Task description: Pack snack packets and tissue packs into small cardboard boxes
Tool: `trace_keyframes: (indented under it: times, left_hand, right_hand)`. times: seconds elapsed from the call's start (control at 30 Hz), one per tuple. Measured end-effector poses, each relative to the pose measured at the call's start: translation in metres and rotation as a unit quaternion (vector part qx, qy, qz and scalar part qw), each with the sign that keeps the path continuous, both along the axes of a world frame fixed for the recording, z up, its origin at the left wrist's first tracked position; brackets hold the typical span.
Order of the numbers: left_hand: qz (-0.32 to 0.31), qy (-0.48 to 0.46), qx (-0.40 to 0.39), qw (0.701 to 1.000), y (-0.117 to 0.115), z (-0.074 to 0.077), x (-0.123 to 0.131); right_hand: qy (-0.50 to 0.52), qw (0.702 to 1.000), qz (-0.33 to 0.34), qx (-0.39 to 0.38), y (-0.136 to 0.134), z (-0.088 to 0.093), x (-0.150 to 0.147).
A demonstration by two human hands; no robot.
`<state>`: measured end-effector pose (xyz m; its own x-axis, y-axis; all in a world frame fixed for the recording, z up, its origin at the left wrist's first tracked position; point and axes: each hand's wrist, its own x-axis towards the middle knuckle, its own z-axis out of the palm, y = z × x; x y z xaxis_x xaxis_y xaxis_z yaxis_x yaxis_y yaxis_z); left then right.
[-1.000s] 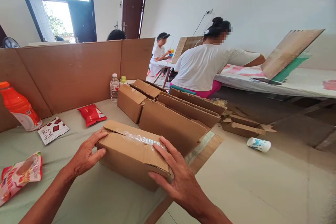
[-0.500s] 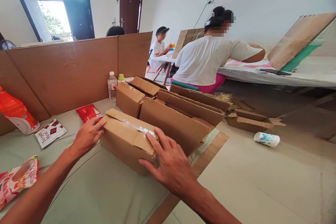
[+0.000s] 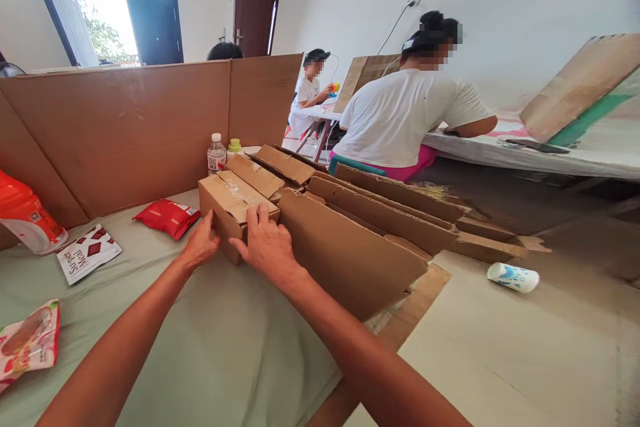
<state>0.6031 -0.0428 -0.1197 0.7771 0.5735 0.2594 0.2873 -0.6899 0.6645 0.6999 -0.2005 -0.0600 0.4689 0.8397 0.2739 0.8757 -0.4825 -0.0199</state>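
Taped cardboard box [image 3: 235, 190] sits on the cloth-covered surface [image 3: 200, 347], ahead of the person, at the left end of a row of cartons [image 3: 345, 260]. Long axis runs obliquely, far left to near right, roughly in line with the nearest big carton panel. Tape strip along the top.

Both hands in contact, so neither is nearer; right covers more. Right hand [image 3: 270, 237] at the near end: fingers flat on the top edge, thumb spread wide down the side, not wrapped round. Left hand [image 3: 201, 241] low against the long left side, fingers bent; whether they grip or only press, cannot tell. Box lies just beyond the fingertips, away from the body.

Red packet [image 3: 167, 217] just left of the box; clear bottle [image 3: 217, 159] behind its far end. Contact between box and neighbouring cartons: cannot tell.
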Motion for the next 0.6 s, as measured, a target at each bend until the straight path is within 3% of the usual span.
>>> trace_keyframes:
  times: [0.13,0.3,0.47,0.6]
  left_hand:
    - [-0.010,0.071,0.048,0.996,-0.023,-0.028,-0.017]
    - [-0.045,0.126,0.125,0.983,-0.072,-0.040,-0.046]
    - [-0.089,0.151,0.181,0.968,-0.140,-0.047,-0.092]
    - [-0.116,0.168,0.217,0.954,-0.180,-0.053,-0.125]
  right_hand:
    - [0.008,1.000,-0.013,0.017,0.025,0.002,0.004]
    - [0.021,0.995,0.015,0.099,0.023,-0.015,0.009]
    - [0.003,0.971,0.086,0.225,-0.026,-0.069,-0.010]
    - [0.024,0.957,0.254,0.138,-0.051,-0.128,-0.037]
